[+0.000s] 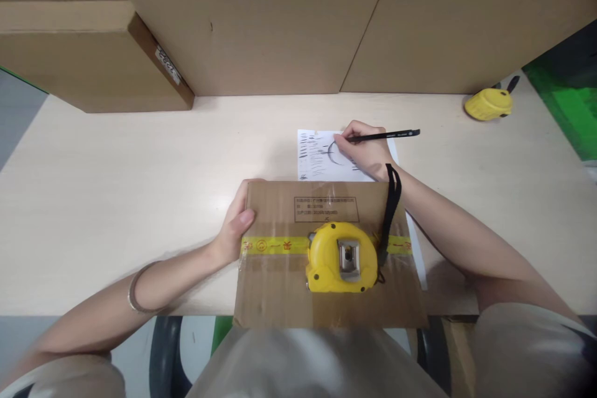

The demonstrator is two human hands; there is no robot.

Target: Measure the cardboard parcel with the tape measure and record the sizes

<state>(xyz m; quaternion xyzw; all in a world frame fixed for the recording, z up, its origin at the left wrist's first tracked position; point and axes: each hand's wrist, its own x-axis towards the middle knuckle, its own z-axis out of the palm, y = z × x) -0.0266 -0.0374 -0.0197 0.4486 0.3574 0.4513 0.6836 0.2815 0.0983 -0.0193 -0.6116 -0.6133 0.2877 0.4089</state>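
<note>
My right hand (366,148) is closed around a black pen (392,135), its tip at a sheet of white paper (311,165). Rows of short dark strokes and a curved line mark the sheet. A cardboard box (273,292) with yellow tape and printed text covers the lower part of the paper. My left hand (237,224) grips the box's left side, thumb on top and the other fingers hidden behind. On the box lies a yellow tape measure (342,258) with a black wrist strap (390,211), which reaches up to my right wrist.
Large cardboard boxes (261,25) line the back of the pale table (116,180). Another carton (79,62) with a handwritten label stands at the back left. A second yellow tape measure (489,104) sits at the back right. A chair's dark armrest (165,354) shows below the table edge.
</note>
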